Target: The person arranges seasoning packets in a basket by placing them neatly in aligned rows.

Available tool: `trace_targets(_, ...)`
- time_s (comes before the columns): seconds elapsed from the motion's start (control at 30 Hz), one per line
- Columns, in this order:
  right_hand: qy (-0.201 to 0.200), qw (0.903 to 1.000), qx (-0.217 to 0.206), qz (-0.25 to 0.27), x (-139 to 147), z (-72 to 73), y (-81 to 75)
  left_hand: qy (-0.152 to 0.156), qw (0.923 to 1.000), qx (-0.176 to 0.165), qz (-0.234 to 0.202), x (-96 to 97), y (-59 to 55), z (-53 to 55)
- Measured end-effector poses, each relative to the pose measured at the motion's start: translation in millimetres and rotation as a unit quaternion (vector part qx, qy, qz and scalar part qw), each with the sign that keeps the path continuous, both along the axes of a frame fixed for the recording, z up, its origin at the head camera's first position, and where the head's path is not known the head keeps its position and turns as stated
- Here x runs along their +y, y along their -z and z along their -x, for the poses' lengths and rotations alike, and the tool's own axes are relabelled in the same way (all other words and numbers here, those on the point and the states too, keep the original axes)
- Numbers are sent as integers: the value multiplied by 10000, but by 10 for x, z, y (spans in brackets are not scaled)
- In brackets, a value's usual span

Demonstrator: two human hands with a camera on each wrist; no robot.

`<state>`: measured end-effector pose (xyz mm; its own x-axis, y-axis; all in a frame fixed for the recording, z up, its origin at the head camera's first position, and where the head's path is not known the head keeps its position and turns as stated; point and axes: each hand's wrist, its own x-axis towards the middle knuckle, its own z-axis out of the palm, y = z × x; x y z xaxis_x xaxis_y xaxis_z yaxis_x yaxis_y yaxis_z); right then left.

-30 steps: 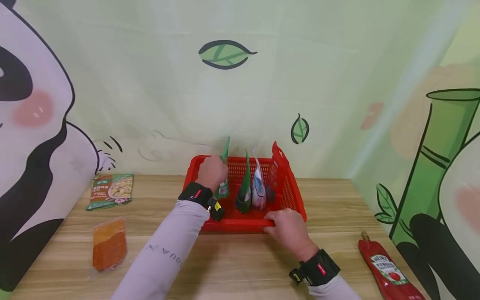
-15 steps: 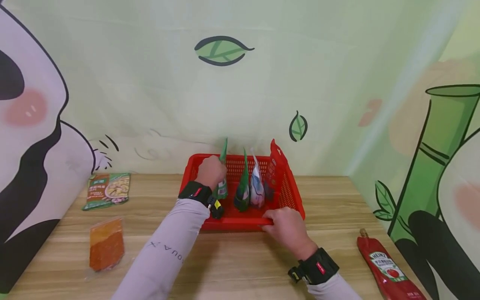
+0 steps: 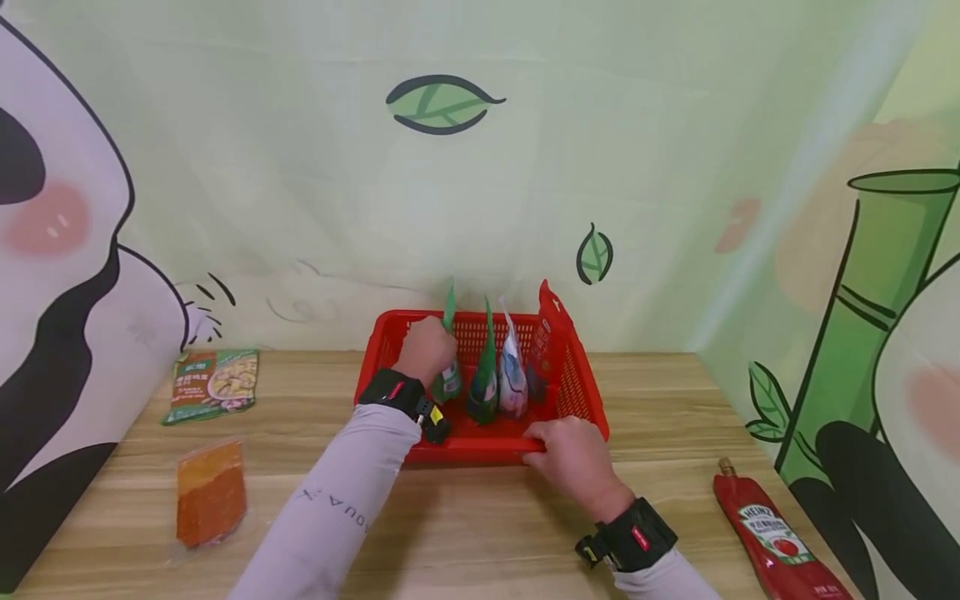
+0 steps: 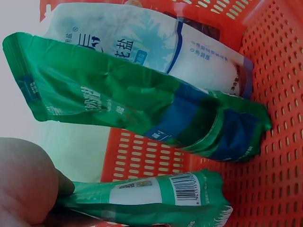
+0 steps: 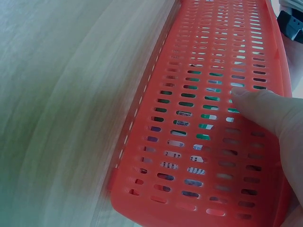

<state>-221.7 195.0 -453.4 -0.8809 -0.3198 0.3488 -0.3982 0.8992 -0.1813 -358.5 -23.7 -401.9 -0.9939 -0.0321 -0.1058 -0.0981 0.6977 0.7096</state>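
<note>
My left hand (image 3: 426, 350) reaches into the red plastic basket (image 3: 465, 452) and pinches a green-and-white bag (image 4: 137, 193) by its upper part; a barcode shows on the bag's side. Beside it in the basket stand a green bag with blue patches (image 4: 142, 97), a white-and-blue bag with a leaf print (image 4: 151, 42) and a red bag (image 3: 551, 333) at the right end. With my right hand (image 3: 577, 462) I grip the basket's front rim near its right corner. In the right wrist view the thumb (image 5: 258, 104) lies against the slotted outer wall.
On the wooden table at left lie a green-and-brown food packet (image 3: 210, 386) and a clear pouch of orange-red contents (image 3: 212, 493). A red Heinz ketchup pouch (image 3: 776, 533) lies at the right. A printed cloth backdrop (image 3: 337, 208) rises directly behind the basket.
The green-and-white bag in my left hand has shifted slightly within the basket, its lower end tilting a little to the right. My right hand keeps its place on the rim.
</note>
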Motion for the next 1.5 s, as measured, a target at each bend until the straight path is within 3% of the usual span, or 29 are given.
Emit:
trace_targets(0.37,48,10000,24,-37,-7,13,18,48,9989,-322,-330,21,36,-9)
trace_targets(0.77,-53,9999,134,19,-14,10,13,171,9988,-440,-138,25,4,-48)
trace_targets(1.0,-30,9999,145,-26,-10,9,25,357,9962,-773,-154,37,-71,-145)
trace_targets(1.3,-58,9999,147,26,-9,8,29,567,9956,-734,132,77,-95,-241)
trace_targets(1.5,-30,9999,109,42,-10,6,17,534,9943,-920,27,87,-105,-277)
